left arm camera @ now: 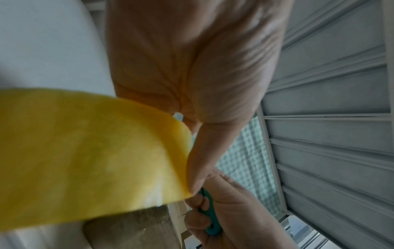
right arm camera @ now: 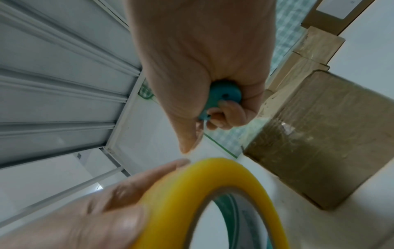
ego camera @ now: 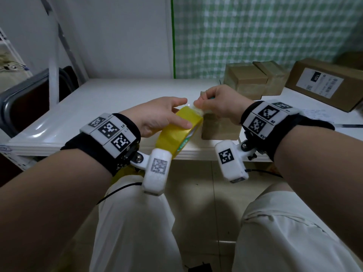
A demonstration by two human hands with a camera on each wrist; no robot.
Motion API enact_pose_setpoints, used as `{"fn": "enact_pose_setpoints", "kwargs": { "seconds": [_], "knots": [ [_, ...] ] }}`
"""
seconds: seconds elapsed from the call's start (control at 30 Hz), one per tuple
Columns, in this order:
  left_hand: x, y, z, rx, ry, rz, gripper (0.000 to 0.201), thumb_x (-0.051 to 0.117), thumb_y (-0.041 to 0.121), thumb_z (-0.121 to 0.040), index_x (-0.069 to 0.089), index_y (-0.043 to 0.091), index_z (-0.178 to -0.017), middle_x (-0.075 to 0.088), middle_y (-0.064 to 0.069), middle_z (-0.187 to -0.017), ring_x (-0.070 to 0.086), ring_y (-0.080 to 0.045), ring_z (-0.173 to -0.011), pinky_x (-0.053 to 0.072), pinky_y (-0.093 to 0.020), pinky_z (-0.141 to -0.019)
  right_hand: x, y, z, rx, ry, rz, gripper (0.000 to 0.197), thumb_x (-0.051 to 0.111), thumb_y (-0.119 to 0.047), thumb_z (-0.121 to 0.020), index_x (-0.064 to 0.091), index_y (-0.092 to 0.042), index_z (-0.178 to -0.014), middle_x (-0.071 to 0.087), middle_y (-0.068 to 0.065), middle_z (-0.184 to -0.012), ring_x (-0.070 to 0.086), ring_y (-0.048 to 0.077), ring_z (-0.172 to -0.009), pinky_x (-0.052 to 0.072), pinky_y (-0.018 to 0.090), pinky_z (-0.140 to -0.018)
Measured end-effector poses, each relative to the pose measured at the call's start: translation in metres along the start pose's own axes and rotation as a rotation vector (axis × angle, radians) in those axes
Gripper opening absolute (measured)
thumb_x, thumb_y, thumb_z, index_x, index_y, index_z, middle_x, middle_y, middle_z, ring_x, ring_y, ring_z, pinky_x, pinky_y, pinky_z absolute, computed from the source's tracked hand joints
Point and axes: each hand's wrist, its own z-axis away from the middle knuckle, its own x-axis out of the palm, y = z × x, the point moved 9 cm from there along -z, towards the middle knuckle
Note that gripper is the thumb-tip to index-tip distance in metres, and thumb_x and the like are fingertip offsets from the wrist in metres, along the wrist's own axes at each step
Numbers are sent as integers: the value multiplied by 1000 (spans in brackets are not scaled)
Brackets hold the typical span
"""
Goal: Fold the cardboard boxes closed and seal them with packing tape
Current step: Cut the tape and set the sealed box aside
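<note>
1. Tape roll point(ego camera: 181, 130): yellow packing tape, held on edge above the near edge of the table point(ego camera: 110, 99), just beside a small cardboard box point(ego camera: 220, 126).
2. Left hand point(ego camera: 157, 116): curled over the roll's outer face, thumb on the near side; grip looks firm.
3. Right hand point(ego camera: 220, 103): thumb and forefinger pinch at the top of the roll, apparently at the free end; the remaining fingers are folded round a teal cutter point(right arm camera: 219, 96).
4. Small cardboard box: flaps down, glossy tape already visible across it.
5. Step in hand, as judged: freeing a length of tape. The next move calls for drawing it over the box seam, pressing down, then cutting.
6. Beyond: further taped boxes point(ego camera: 255, 79) and a labelled carton point(ego camera: 326, 83) at the far right.
</note>
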Motion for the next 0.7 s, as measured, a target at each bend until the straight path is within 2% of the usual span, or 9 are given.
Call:
{"fn": "enact_pose_setpoints", "kwargs": {
  "seconds": [0.07,0.17,0.27,0.3,0.37,0.43,0.5,0.6,0.7],
  "knots": [
    [-5,2,-2,2,14,-35,81,70,-5,-77,34,18,-145,57,-1,-110,59,-11,-91,51,-17,-74,-3,-1,-4,-3,2,116,38,64,-31,-90,47,-19,-58,43,-4,-56,38,9,-50,33,22,-48],
    [-15,7,-6,34,67,-95,85,73,-7,-72,38,25,-143,54,0,-104,57,-10,-88,51,-18,-73,-8,-1,-7,-21,67,285,37,57,-36,-93,49,-18,-62,45,-6,-61,44,11,-59,33,25,-56],
    [-25,6,-16,38,154,-167,85,77,-7,-68,45,29,-138,54,-3,-105,57,-15,-85,53,-26,-69,-23,1,-8,-44,192,353,22,56,-33,-94,63,-14,-85,56,-3,-78,50,14,-79,36,24,-70],
    [-30,4,-20,31,199,-193,85,78,-6,-66,47,29,-137,55,-6,-109,58,-19,-86,54,-31,-69,-30,4,-7,-41,222,355,21,56,-32,-94,66,-14,-95,58,-2,-87,52,14,-84,38,25,-74],
    [-41,-2,-29,12,303,-313,83,81,-2,-64,50,28,-134,56,-10,-118,58,-27,-98,53,-36,-78,-43,13,-5,-18,258,358,22,56,-30,-94,69,-16,-105,62,-1,-100,55,14,-92,42,26,-79],
    [-51,-8,-39,-4,399,-467,81,84,4,-61,51,25,-132,55,-9,-123,54,-28,-111,49,-35,-87,-51,24,-4,6,277,406,23,56,-30,-94,70,-20,-109,63,1,-115,56,15,-100,43,26,-83],
    [-54,-16,-47,-23,459,-568,79,86,12,-60,52,23,-131,55,-8,-126,52,-25,-117,46,-33,-90,-54,40,-6,41,275,464,27,56,-34,-93,69,-24,-114,57,5,-127,55,22,-111,43,30,-90],
    [-42,-30,-60,-26,461,-686,78,85,21,-61,50,22,-131,55,-5,-130,51,-24,-119,45,-35,-94,-52,68,-8,141,231,493,36,56,-47,-89,64,-33,-121,48,7,-132,52,25,-117,43,36,-99],
    [-23,-44,-74,-60,363,-809,82,82,24,-64,42,23,-137,55,-5,-130,53,-26,-116,47,-40,-93,-47,86,-7,171,172,398,43,53,-52,-90,59,-34,-128,53,2,-137,51,20,-122,41,35,-103]
  ]
}}
